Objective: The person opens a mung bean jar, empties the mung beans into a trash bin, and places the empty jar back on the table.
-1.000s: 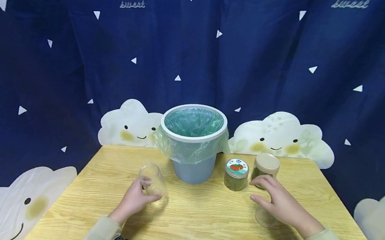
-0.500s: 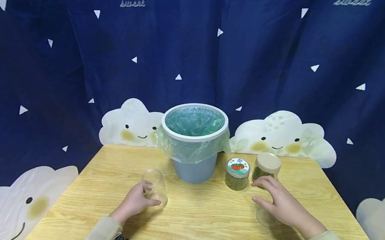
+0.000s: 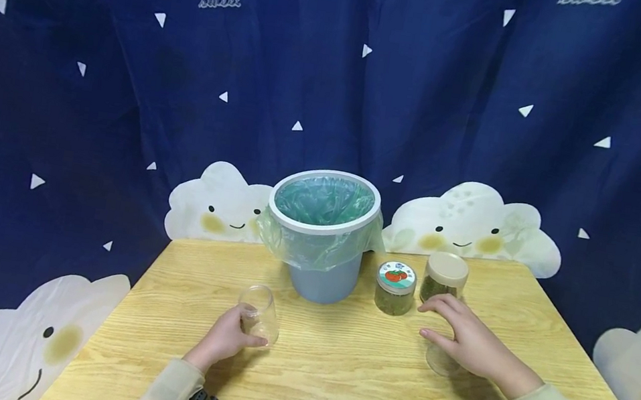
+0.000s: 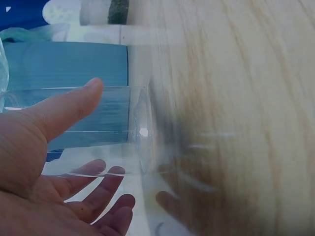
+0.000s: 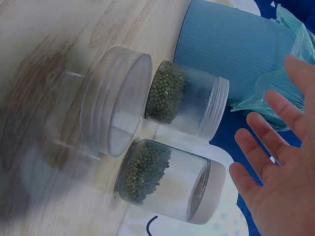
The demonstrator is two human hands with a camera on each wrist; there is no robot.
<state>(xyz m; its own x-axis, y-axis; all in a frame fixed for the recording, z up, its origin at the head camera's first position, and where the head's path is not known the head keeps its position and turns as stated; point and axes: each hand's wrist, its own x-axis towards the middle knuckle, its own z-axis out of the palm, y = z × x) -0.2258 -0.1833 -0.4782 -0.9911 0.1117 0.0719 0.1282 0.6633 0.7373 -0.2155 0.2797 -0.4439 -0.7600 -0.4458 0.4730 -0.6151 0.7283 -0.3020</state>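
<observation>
My left hand [image 3: 232,335] holds a clear cup [image 3: 261,314] that stands nearly upright, low over the wooden table. In the left wrist view the thumb lies along one side of the cup [image 4: 118,110] and the fingers curve along the other. To the right, my right hand [image 3: 463,337] hovers with its fingers spread and nothing in them. Beneath it lies a shallow clear round piece like a lid or dish [image 3: 441,362], with a ridged wall [image 5: 115,101] in the right wrist view. The hand partly hides it in the head view.
A blue bin [image 3: 321,284] with a green liner stands at the table's back middle. Right of it are a jar with a tomato-printed lid [image 3: 395,288] and a beige-lidded jar [image 3: 445,277], both holding green beans. A blue curtain [image 3: 339,60] hangs behind.
The cup in my left hand has come down and a little right, and it has turned from tilted to more upright. The right hand has stayed almost still.
</observation>
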